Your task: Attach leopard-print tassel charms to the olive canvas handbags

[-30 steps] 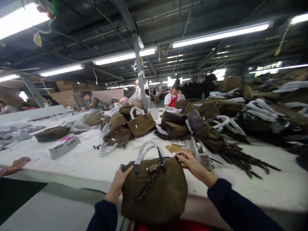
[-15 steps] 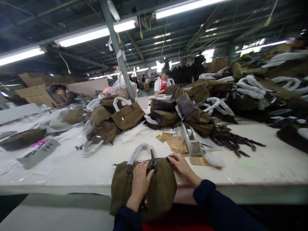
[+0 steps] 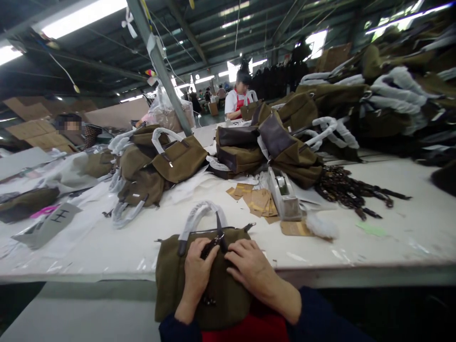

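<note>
An olive handbag (image 3: 231,289) stands upright at the table's front edge, its handle (image 3: 203,213) wrapped in white and raised. My left hand (image 3: 197,268) is closed round a dark beaded strap (image 3: 210,247) at the bag's upper front, near the right handle base. Part of that strap hangs lower down the front. My right hand (image 3: 249,266) rests on the bag just right of the handle base, fingers apart and slightly bent. A dark tab with a metal clip (image 3: 250,227) sticks out at the bag's top right corner.
Behind are piled olive bags (image 3: 181,159), a tape dispenser (image 3: 285,194), brown card tags (image 3: 261,202) and a heap of dark beaded straps (image 3: 351,190). A lettered grey box (image 3: 46,225) stands left. A person in a red apron (image 3: 239,100) works across the table.
My right hand has moved left from the bag's top right corner to its front beside the handle base. My left hand still holds the strap. The view has shifted somewhat.
</note>
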